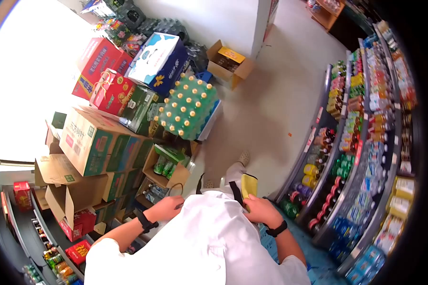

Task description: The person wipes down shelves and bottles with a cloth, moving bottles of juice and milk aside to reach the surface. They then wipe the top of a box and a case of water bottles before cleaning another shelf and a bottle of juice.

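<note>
My right hand (261, 210) is closed around a yellow cloth (249, 185) with a dark edge, held at the right side of my white shirt (207, 232). My left hand (168, 207) is at the shirt's left side, its fingers mostly out of sight behind or against the cloth of the shirt; whether it grips anything cannot be made out. A thin brown loop (176, 186) rises just beyond it. Black bands are on both wrists.
Stacked cartons (88, 137) stand at the left, beside a green-wrapped pack of bottles (188, 105). An open box (230, 64) sits on the floor (266, 99) ahead. Shelves of drinks (354, 137) curve along the right; another shelf (24, 228) is at the lower left.
</note>
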A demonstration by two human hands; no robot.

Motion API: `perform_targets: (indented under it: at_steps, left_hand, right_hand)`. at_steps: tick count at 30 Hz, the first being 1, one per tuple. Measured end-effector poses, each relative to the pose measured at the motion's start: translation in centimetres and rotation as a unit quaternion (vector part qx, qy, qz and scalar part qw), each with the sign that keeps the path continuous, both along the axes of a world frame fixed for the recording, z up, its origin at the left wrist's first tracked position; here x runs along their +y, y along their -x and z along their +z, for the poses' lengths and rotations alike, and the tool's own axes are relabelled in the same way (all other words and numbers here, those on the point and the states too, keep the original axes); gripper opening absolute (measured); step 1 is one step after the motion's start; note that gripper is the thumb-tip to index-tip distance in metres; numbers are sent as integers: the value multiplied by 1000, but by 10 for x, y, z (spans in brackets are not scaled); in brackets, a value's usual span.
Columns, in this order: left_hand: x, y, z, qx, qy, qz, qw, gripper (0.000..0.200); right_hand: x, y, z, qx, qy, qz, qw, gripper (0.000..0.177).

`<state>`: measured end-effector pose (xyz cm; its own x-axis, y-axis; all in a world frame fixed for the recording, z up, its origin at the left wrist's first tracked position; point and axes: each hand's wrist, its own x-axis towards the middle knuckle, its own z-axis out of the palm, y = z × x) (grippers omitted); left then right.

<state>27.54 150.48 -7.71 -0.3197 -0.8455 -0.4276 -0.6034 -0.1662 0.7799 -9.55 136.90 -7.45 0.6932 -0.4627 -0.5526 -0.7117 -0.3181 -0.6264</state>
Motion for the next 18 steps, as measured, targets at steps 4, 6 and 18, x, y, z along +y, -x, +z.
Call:
perform_targets:
  at_steps: [4, 6, 18]
  left_hand:
    - [-16, 32, -12, -11, 6, 23, 1000, 20]
    - [-32, 44, -2, -39, -16, 19, 999, 20]
    - [-80, 62, -6, -33, -89, 79, 992, 26]
  right_hand:
    - [-73, 5, -14, -23, -14, 87, 996, 40]
    - [-102, 2, -11, 1, -33, 173, 984, 39]
    - [-167, -20, -27, -74, -20, 271, 959, 25]
